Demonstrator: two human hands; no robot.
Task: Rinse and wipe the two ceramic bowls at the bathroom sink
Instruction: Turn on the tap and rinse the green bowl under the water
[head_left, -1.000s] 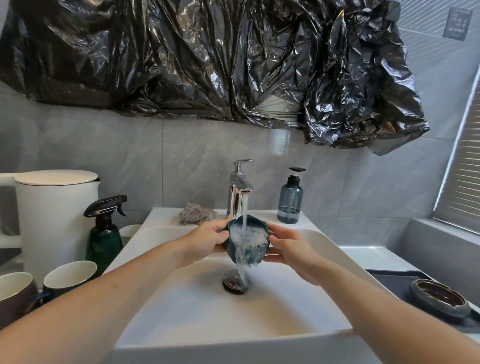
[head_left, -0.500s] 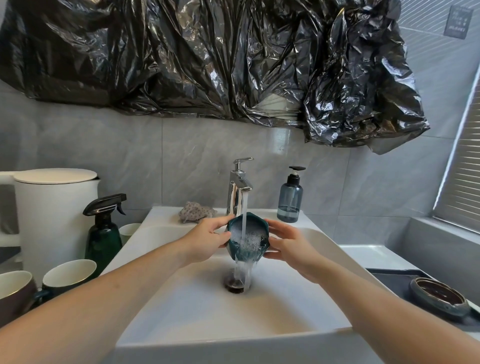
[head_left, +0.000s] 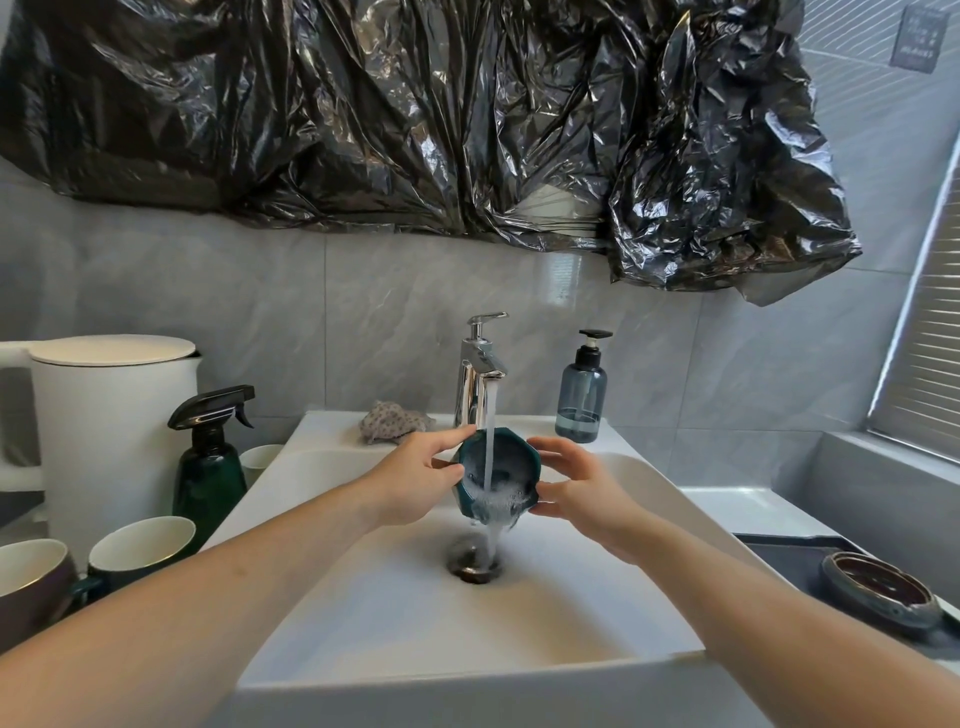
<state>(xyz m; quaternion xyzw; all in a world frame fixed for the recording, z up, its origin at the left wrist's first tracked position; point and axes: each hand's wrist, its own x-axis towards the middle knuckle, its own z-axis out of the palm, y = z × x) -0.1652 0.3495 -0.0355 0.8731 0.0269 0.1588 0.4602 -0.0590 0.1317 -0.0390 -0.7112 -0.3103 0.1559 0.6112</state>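
Observation:
A small dark teal ceramic bowl (head_left: 506, 465) is tilted toward me under the running tap (head_left: 480, 371), over the white sink (head_left: 519, 670). Water strikes its inside, foams at the lower rim and pours down to the drain (head_left: 475, 564). My left hand (head_left: 415, 478) grips the bowl's left side with thumb and fingers. My right hand (head_left: 574, 486) holds its right side, fingers curved round the rim. A second bowl (head_left: 878, 592), brown inside with a grey-green outside, rests on a dark tray at the right. A patterned cloth (head_left: 392, 421) lies on the sink's back ledge.
A blue soap dispenser (head_left: 582, 397) stands right of the tap. Left of the sink are a green spray bottle (head_left: 210, 462), a white kettle (head_left: 111, 426) and two cups (head_left: 140, 545). Black plastic sheeting (head_left: 415, 114) hangs on the wall above.
The bowl has tilted and turned a little between my hands, so the foaming water has shifted from its middle to its lower rim. Both hands stay on it.

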